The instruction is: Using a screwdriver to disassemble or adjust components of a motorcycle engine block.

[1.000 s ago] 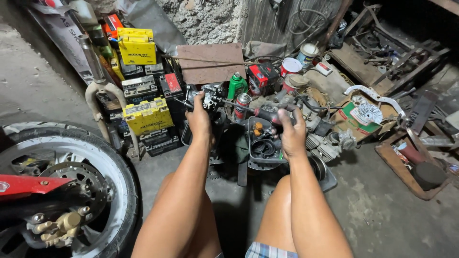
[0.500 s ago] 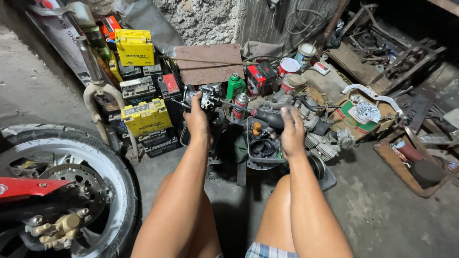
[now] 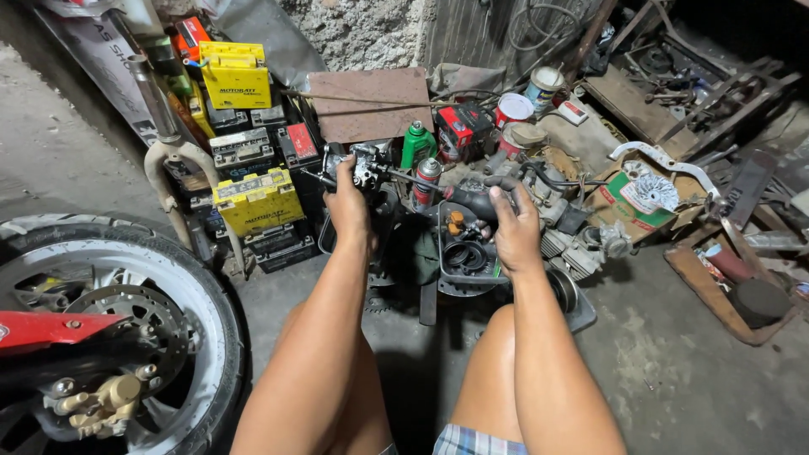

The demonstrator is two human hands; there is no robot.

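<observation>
Where the concrete floor [image 3: 691, 379] meets the near left edge, a motorcycle wheel [image 3: 109, 337] stands with its brake disc and a gold caliper [image 3: 101, 404], a red fender piece [image 3: 42, 329] across it. Farther back on the left, yellow batteries [image 3: 257, 202] and black ones are stacked beside a bare metal fork tube [image 3: 164, 126]. Just right of that stack, the left hand [image 3: 350, 206] reaches far out, its fingers [image 3: 341, 173] closed around a small metal carburetor-like part [image 3: 364, 164] held up above the floor. A thin dark rod or cable runs rightward from that part, past a spray can [image 3: 428, 179] with a red band and a green bottle [image 3: 416, 143], toward the right hand. A rusty metal plate [image 3: 371, 103] leans against the far wall behind them. The right hand [image 3: 516, 232] has its fingers [image 3: 506, 198] wrapped around a black rubber hose-like piece [image 3: 476, 200], held over a black tray [image 3: 463, 253] of rings and small parts. Right of it lies a grimy engine block [image 3: 573, 240], then an opened cardboard box [image 3: 640, 202] with a white bracket [image 3: 666, 160] over it. On the far right, a wooden tray [image 3: 733, 295] holds dark round parts. Both bare knees show at the near edge.
</observation>
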